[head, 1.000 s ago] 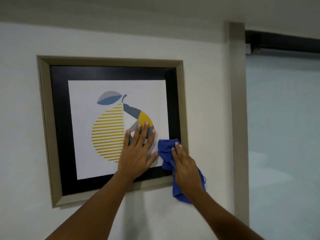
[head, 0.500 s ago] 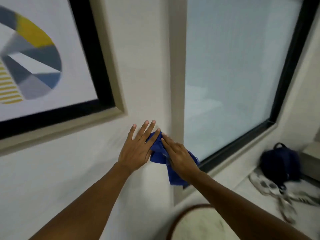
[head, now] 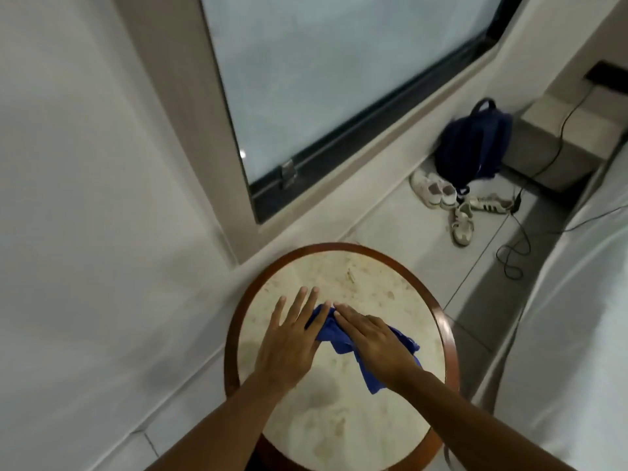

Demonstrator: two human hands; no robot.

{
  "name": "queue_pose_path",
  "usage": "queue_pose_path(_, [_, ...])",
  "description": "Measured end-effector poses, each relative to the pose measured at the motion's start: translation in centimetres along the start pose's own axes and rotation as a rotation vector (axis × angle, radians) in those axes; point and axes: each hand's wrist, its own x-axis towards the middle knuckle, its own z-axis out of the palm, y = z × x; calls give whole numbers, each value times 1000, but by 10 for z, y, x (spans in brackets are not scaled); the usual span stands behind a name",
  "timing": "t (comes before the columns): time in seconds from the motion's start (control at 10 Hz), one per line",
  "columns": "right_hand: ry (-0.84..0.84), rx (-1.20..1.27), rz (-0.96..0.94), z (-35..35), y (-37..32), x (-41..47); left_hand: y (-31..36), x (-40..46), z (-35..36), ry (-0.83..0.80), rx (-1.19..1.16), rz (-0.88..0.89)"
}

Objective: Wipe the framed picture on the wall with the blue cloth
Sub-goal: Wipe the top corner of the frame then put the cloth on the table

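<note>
The framed picture is out of view. The blue cloth is bunched between my two hands above a round marble-topped table with a brown wooden rim. My right hand lies flat over the cloth and holds it, and one end hangs down below my wrist. My left hand has its fingers spread, with its index-finger side touching the cloth's left edge. I cannot tell whether the cloth rests on the tabletop or hangs just above it.
A white wall is on the left and a frosted window ahead. On the floor to the right lie a dark blue backpack, several white shoes and a black cable. A white-sheeted bed is at far right.
My view has swung down and right, off the picture, to the round table. Both hands came down from the wall with the blue cloth, close together.
</note>
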Motion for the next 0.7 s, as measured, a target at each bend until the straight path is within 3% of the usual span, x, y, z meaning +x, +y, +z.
queue_pose_path(0.2, [-23, -49, 202, 134, 59, -27, 32, -4, 152, -177, -8, -26])
queue_pose_path(0.4, [-129, 70, 307, 197, 55, -63, 28, -28, 215, -332, -46, 46])
queue_pose_path(0.5, [-209, 105, 325, 194, 55, -61, 29, -29, 212, -403, -30, 33])
queue_pose_path(0.6, [-410, 211, 370, 155, 66, -26, 25, -6, 180, -556, 39, 83])
queue_pose_path(0.7, [-502, 171, 361, 116, 62, -12, 25, 6, 140, -577, 29, 83])
